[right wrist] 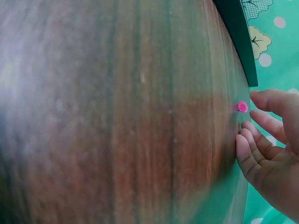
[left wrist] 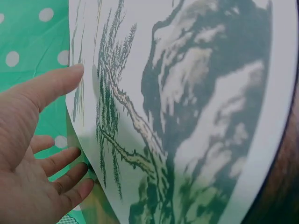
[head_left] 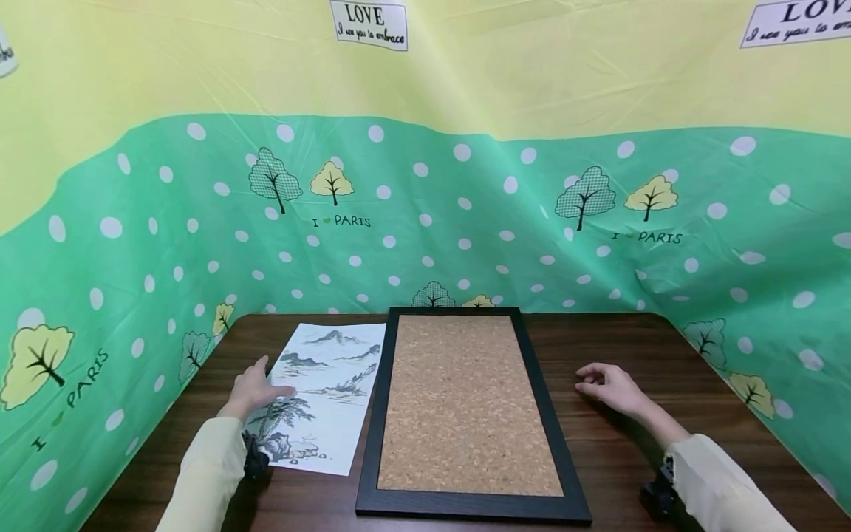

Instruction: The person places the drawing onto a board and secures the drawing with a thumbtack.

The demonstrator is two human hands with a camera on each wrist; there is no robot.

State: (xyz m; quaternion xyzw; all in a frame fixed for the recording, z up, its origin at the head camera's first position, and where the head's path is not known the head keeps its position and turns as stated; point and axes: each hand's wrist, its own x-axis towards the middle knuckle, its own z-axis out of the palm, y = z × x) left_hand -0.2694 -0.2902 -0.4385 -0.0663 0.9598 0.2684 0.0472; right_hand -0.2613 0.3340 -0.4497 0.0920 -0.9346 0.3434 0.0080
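Observation:
A white sheet printed with an ink landscape (head_left: pixel 332 403) lies on the table, left of a black-framed cork board (head_left: pixel 468 406). My left hand (head_left: pixel 255 391) is at the sheet's left edge, its thumb extended over the print. In the left wrist view the fingers (left wrist: pixel 70 179) are spread and relaxed beside the sheet's edge; whether they touch it I cannot tell. Right of the board, my right hand (head_left: pixel 614 388) is low over the table with loosely bent fingers. A pink push pin (right wrist: pixel 242 107) shows near its thumb and index finger, which stand apart; the head view does not show the pin.
The dark wood table (head_left: pixel 618 473) has rounded far corners. Behind and along both sides hangs a green and yellow cloth (head_left: pixel 465 222) with dots and trees. The board reaches from the table's far edge toward the near side. A dark wrist camera (head_left: pixel 658 491) sits under the right sleeve.

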